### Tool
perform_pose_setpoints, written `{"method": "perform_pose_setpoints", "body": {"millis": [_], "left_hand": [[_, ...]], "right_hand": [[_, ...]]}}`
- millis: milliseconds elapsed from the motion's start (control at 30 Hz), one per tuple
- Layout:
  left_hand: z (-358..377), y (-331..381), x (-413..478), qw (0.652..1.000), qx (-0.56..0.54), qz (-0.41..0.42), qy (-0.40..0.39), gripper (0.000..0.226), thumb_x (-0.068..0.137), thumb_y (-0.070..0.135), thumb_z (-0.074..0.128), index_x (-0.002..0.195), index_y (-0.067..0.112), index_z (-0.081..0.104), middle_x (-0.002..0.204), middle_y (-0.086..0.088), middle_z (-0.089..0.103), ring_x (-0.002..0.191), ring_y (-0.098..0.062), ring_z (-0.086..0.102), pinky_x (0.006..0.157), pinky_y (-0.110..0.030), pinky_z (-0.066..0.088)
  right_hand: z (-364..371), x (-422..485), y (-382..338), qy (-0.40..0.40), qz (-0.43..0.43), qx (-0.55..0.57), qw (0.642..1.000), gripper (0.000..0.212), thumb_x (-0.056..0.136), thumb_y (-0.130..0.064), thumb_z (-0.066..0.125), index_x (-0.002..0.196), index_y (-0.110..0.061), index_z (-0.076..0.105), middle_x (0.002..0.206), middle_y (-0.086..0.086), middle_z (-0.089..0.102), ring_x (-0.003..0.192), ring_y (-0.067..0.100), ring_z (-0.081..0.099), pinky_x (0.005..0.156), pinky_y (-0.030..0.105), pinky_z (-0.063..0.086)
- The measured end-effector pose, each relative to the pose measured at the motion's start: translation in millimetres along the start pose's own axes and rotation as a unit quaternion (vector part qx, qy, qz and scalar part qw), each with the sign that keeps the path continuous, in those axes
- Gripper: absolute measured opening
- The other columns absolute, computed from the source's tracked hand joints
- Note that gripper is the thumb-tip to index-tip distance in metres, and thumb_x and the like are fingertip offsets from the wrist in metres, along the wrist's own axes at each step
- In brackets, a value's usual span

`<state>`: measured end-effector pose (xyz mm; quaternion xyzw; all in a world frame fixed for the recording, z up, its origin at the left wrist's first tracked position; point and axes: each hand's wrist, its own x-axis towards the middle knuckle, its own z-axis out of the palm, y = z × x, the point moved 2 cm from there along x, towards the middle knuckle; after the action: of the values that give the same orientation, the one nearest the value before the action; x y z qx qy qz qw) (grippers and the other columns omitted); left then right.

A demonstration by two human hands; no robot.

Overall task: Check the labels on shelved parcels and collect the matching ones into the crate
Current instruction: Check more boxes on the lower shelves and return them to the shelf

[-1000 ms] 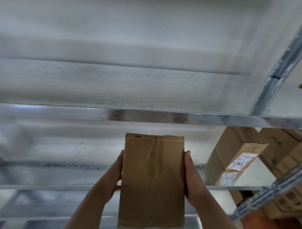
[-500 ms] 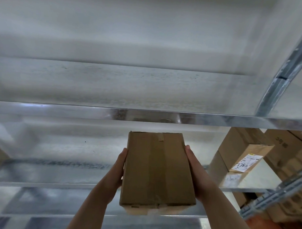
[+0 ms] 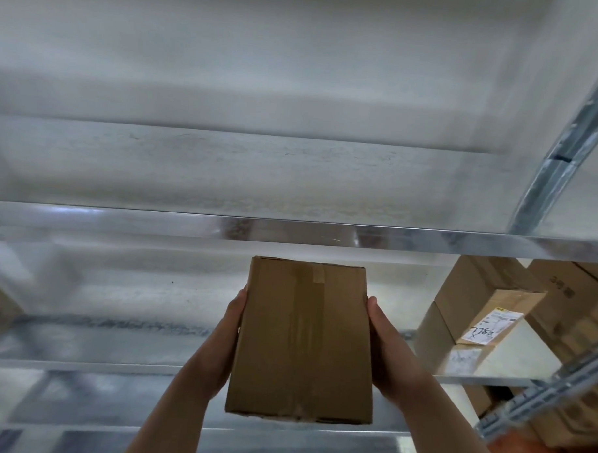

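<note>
both hands (image 3: 224,345) (image 3: 393,358) hold parcel (image 3: 302,341), seemingly taped

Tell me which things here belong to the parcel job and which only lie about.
Job: held parcel, left hand, right hand, labelled parcel on the shelf.
Just there: shelf beam, upright post.

My only view comes from the head-worn camera. It faces the upper shelf (image 3: 290,231) head-on and close, looking slightly down onto its deck, and the shelf's front edge runs across mid-frame (the upright (image 3: 565,144) at the right edge leans steeply in this wide lens). Nearest the lens, the forearms reach in from the bottom edge, with the left hand (image 3: 231,325) and right hand (image 3: 383,334) holding the parcel (image 3: 303,341) at lower centre.
</note>
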<state>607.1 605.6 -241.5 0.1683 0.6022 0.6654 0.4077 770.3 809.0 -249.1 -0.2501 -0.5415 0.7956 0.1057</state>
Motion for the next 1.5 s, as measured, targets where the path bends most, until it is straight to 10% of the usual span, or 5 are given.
{"method": "perform_pose_setpoints", "body": {"millis": [433,833,1000,1200,1500], "left_hand": [[-9,-22,14,0.995,0.055,-0.080,-0.007,0.088,0.079,0.094,0.042,0.134,0.031,0.069,0.134,-0.018,0.068,0.127,-0.040,0.063,0.116,-0.060,0.041],[-8,14,5,0.999,-0.030,0.005,0.012,0.039,0.104,0.045,0.046,0.121,0.022,0.072,0.107,-0.011,0.070,0.076,-0.026,0.069,0.065,-0.041,0.056],[-2,5,6,0.999,-0.035,0.039,0.001,0.062,0.090,0.070,0.053,0.133,0.028,0.068,0.136,-0.015,0.067,0.127,-0.039,0.062,0.112,-0.065,0.043],[7,-5,4,0.993,-0.018,0.118,0.016,0.056,0.096,0.055,0.059,0.149,0.037,0.053,0.148,0.002,0.058,0.135,-0.022,0.058,0.110,-0.056,0.049],[7,-12,-6,0.994,-0.010,0.113,-0.008,0.057,0.094,0.030,0.053,0.150,0.033,0.046,0.142,0.009,0.065,0.133,-0.019,0.061,0.110,-0.047,0.051]], "right_hand": [[-9,9,-11,0.014,0.062,-0.028,0.998,0.075,0.097,-0.075,0.043,0.130,-0.013,0.072,0.119,0.020,0.077,0.109,0.035,0.075,0.093,0.046,0.059],[-15,5,-38,0.045,-0.023,0.019,0.999,0.067,0.097,-0.071,0.042,0.130,-0.023,0.073,0.120,0.018,0.066,0.117,0.029,0.064,0.090,0.047,0.054],[-7,2,-37,0.032,-0.054,0.019,0.998,0.079,0.091,-0.080,0.051,0.134,-0.016,0.071,0.135,0.019,0.069,0.134,0.038,0.059,0.113,0.055,0.047],[8,-15,-30,0.009,-0.103,0.071,0.992,0.045,0.100,-0.041,0.050,0.141,-0.024,0.061,0.130,0.016,0.073,0.115,0.036,0.073,0.084,0.045,0.065],[3,-16,1,0.004,-0.059,0.082,0.995,0.066,0.088,-0.046,0.068,0.150,-0.033,0.050,0.135,0.014,0.071,0.121,0.040,0.070,0.100,0.062,0.056]]}}
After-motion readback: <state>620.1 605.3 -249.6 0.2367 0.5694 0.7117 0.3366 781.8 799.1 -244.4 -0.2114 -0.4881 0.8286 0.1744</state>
